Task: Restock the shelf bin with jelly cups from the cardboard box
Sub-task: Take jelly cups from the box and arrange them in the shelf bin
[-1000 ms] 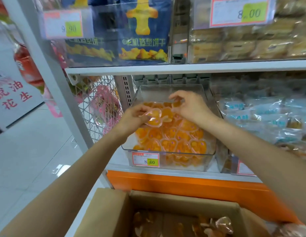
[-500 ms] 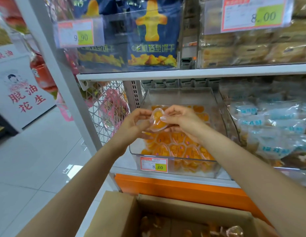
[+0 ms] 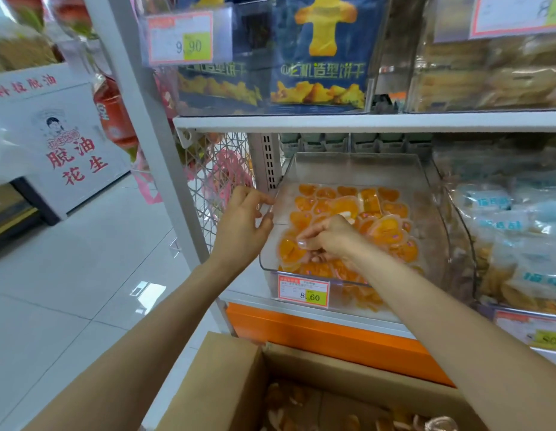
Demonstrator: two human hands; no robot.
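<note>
A person's left hand (image 3: 244, 223) is gripping the left wall of the shelf bin (image 3: 354, 160) while the right hand (image 3: 331, 241), apart from it, is pinching a jelly cup (image 3: 289, 251) into the front corner. Other cups (image 3: 391, 231) are covering the floor; more appear to be waiting in the cardboard box (image 3: 227, 377).

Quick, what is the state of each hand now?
Left hand: pinches the left wall of the shelf bin.
Right hand: holds a jelly cup in the bin.

Right hand (image 3: 329, 237) pinching jelly cup (image 3: 289, 251) in shelf bin (image 3: 351, 166), left hand (image 3: 242, 225) gripping rim
</note>
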